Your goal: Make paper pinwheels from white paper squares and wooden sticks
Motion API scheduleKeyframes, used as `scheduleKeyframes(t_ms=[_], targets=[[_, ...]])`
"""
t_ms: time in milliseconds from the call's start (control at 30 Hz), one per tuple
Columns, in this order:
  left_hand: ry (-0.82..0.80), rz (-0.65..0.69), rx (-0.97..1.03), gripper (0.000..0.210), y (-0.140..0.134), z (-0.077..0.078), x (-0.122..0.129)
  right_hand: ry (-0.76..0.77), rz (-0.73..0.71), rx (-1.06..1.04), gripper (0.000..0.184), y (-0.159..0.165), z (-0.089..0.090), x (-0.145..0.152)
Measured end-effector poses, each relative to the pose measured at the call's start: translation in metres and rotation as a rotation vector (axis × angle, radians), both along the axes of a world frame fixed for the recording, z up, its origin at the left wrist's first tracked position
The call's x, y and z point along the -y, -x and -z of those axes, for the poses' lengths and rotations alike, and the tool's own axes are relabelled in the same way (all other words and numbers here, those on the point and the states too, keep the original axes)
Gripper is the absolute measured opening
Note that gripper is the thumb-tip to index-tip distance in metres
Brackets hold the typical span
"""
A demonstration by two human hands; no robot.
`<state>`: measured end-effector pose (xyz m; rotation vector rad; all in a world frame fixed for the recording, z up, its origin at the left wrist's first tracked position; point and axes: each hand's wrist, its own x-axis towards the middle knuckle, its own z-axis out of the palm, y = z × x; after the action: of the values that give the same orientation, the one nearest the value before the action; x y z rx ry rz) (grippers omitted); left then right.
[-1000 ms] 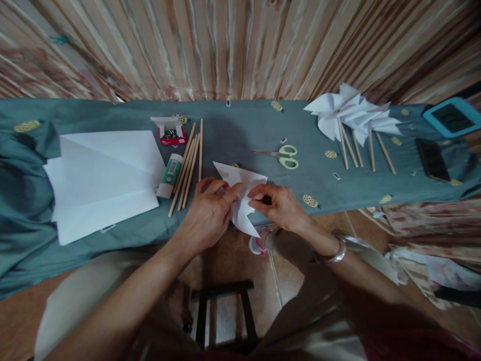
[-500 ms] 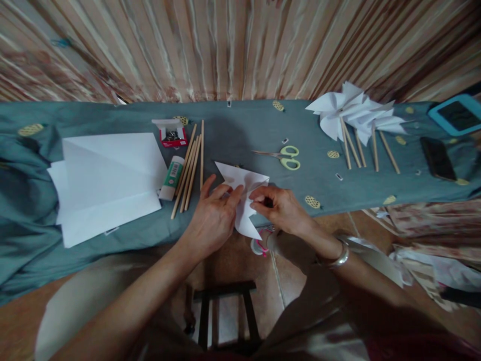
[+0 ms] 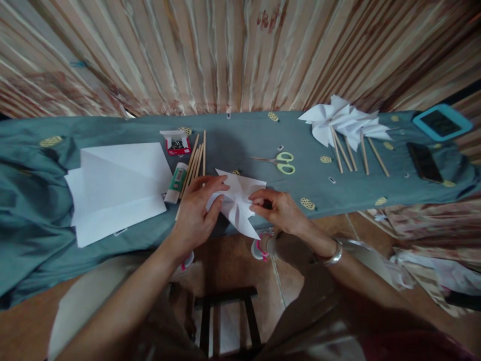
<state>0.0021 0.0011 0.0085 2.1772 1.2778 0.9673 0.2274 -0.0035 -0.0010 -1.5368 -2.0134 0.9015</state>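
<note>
I see the paper [image 3: 240,195] between the right hand [image 3: 280,208], pinched on it, and the left hand [image 3: 199,208]; the left's grip I cannot tell. The left has drawn outward; the middle shows.

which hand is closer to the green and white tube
Left: the left hand is just right of the tube; the right hand is farther right, at the right edge of the folded paper.

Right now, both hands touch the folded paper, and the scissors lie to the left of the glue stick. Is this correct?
Not entirely: the side is wrong. The head view shows the scissors to the right of the glue stick. The left hand and right hand do both touch the folded paper.
</note>
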Motion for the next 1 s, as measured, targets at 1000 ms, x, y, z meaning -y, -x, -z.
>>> scheduleKeyframes(t_ms=[1000], targets=[[0.400, 0.009, 0.046, 0.089, 0.002, 0.002, 0.009, 0.185, 0.030, -0.005, 0.039, -0.045, 0.004, -0.023]])
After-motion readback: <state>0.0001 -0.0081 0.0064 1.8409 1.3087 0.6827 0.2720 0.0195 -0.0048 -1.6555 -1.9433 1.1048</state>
